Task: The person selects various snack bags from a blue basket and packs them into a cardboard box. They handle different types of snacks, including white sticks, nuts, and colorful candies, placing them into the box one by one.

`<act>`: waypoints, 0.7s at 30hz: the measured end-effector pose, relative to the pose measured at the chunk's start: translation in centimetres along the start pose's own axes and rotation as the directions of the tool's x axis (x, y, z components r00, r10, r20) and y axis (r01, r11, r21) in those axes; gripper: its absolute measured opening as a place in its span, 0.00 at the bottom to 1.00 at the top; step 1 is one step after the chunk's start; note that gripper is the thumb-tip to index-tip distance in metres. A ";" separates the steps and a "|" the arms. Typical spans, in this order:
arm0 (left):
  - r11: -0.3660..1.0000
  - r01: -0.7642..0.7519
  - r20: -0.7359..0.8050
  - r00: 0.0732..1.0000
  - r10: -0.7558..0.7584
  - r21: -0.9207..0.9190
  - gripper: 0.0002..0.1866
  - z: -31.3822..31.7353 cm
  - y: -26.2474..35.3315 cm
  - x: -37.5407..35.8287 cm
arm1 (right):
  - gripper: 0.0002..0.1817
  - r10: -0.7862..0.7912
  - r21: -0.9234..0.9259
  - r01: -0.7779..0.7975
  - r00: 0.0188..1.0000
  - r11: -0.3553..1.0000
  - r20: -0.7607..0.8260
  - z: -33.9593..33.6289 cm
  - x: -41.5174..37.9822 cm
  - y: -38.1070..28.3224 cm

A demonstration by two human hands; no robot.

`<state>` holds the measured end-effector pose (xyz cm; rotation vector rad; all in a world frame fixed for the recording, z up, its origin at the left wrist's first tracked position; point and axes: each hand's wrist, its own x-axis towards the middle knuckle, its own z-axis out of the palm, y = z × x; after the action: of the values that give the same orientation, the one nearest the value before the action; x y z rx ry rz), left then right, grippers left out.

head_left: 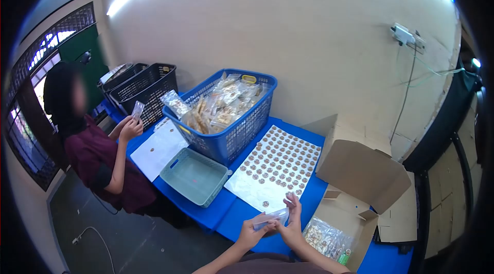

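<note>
A small clear plastic pouch [271, 218] is pinched between both hands just in front of the white sheet covered with rows of round brown pieces [275, 167]. The left hand [251, 233] grips its left end with closed fingers; the right hand [292, 222] pinches its right end. Held so loosely, the pouch could slip or tip, spilling anything inside onto the blue table [242, 212] beside the sheet.

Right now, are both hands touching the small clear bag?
Touching. The head view shows the left hand and right hand both gripping the clear bag between them.
</note>
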<state>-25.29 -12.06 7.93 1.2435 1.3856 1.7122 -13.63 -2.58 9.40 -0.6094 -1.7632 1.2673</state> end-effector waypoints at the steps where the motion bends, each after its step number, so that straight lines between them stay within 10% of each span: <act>1: 1.000 -0.003 0.017 1.000 0.004 -0.007 0.13 -0.4 -0.4 0.3 | 0.26 0.007 0.084 -0.008 1.000 0.996 0.006 -0.3 0.1 -0.1; 5: 0.989 0.024 0.045 0.999 -0.031 0.148 0.19 -0.6 -0.5 -0.1 | 0.18 0.299 0.252 -0.395 0.889 0.884 0.346 -2.2 0.0 -2.0; 10: 0.968 0.094 -0.008 0.995 -0.098 -0.234 0.42 -1.0 -1.3 0.0 | 0.25 0.311 0.310 -0.411 0.894 0.857 0.323 -4.1 0.5 -0.2; 15: 0.975 -0.010 0.092 0.995 0.031 -0.223 0.40 -1.1 0.3 0.9 | 0.29 0.435 0.364 -0.461 0.887 0.809 0.158 -3.9 0.6 -1.7; 18: 0.985 0.080 0.213 0.976 -0.046 -0.150 0.39 1.0 0.6 0.7 | 0.39 -0.116 -0.107 0.149 0.957 0.983 0.267 -1.9 -0.1 -0.9; 21: 1.000 0.000 0.189 0.982 0.003 -0.017 0.41 1.1 0.7 0.4 | 0.41 -0.053 0.271 -0.020 0.964 0.962 0.260 -1.7 0.0 -0.3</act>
<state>-24.32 -11.46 8.76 1.3601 1.2565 1.5592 -12.15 -1.81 9.83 -0.2758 -1.7574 1.6053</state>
